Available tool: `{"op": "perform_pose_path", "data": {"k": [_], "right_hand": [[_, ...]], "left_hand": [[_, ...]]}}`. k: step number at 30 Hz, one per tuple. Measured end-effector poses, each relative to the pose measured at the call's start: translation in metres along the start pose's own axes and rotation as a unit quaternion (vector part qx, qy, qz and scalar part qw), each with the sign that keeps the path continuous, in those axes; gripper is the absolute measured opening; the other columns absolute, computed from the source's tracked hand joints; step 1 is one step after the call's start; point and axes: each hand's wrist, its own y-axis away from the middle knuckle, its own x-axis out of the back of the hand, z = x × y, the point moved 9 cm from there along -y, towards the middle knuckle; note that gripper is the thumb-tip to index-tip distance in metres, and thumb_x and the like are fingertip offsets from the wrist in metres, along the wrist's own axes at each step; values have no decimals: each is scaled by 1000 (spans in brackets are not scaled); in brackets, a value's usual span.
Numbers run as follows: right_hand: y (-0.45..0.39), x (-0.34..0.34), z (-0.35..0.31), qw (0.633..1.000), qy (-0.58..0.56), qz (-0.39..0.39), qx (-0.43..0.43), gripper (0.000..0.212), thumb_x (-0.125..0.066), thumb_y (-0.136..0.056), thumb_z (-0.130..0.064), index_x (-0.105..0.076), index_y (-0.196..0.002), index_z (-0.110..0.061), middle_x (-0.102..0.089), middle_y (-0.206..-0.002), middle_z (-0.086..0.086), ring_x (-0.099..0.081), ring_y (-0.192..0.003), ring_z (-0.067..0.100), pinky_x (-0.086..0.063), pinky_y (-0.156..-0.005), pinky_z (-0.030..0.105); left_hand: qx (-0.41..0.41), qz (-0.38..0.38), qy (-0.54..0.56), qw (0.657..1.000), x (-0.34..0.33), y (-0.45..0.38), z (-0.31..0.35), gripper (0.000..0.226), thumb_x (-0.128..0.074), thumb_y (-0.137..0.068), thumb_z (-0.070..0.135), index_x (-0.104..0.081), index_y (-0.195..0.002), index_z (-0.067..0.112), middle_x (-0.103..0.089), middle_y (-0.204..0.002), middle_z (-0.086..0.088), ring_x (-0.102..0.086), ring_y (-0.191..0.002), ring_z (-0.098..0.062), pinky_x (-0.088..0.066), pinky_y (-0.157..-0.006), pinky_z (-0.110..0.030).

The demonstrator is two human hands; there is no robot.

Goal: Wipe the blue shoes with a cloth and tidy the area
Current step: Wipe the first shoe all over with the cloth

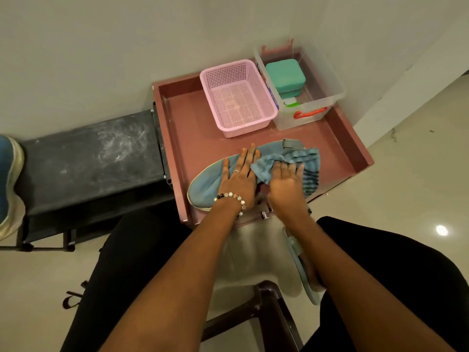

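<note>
A blue shoe (210, 177) lies on its side in a pink tray (337, 138), close to the near edge. The left hand (237, 177) rests flat on top of the shoe, and its fingers (247, 154) are straight and spread a little, pressing down and holding nothing. There is a ring on one finger and a bead bracelet (232, 198) on the wrist. The right hand (286, 182) sits just beside the left one, on a striped blue cloth (308, 166). The cloth is bunched up over the heel end of the shoe. The right fingers (289, 167) lie over the cloth and bend a bit into it, but I cannot tell if they really grab it or just press on it. At the back of the tray stands a pink basket (237, 97). Right next to it is a clear box (304, 85) with a red handle, and a green box (285, 74) is inside. To the left of the tray is a dark bench (88, 158), dusty on top. Another blue shoe (9, 184) sits on the far left end of that bench, well apart from the tray.
</note>
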Motion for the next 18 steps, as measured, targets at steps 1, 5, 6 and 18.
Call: {"op": "perform_pose_path", "data": {"k": [1,5,6,18], "right_hand": [[2,1,3,997,27,-14,78,69,-84,-58,-13,-56,-113,17,-62,-105,36,-59,-103,49,-30,-95,71],[-4,36,44,953,78,-40,291,72,-90,-47,-3,-63,-113,6,-66,-107,26,-64,-98,43,-42,-89,61],[-9,42,49,950,80,-41,298,68,-89,-47,0,-65,-110,5,-67,-105,24,-65,-96,42,-45,-87,58],[-6,32,21,984,-47,-49,168,54,-54,-82,7,-51,-134,-9,-59,-124,18,-52,-117,31,-37,-102,35]], "left_hand": [[-1,-2,4,1000,0,-1,0,100,-52,-88,53,17,-150,14,24,-157,0,19,-145,-19,6,-116,-53],[-9,-16,-4,1000,-1,-2,1,107,-56,-85,56,17,-150,13,24,-157,-1,18,-146,-20,5,-115,-55],[-8,-19,-6,1000,0,-2,1,107,-56,-85,56,17,-150,14,25,-157,-1,18,-146,-20,5,-115,-55],[-7,-39,-14,999,-1,-2,1,87,-46,-96,31,21,-148,13,30,-155,-1,23,-144,-20,8,-114,-55]]}}
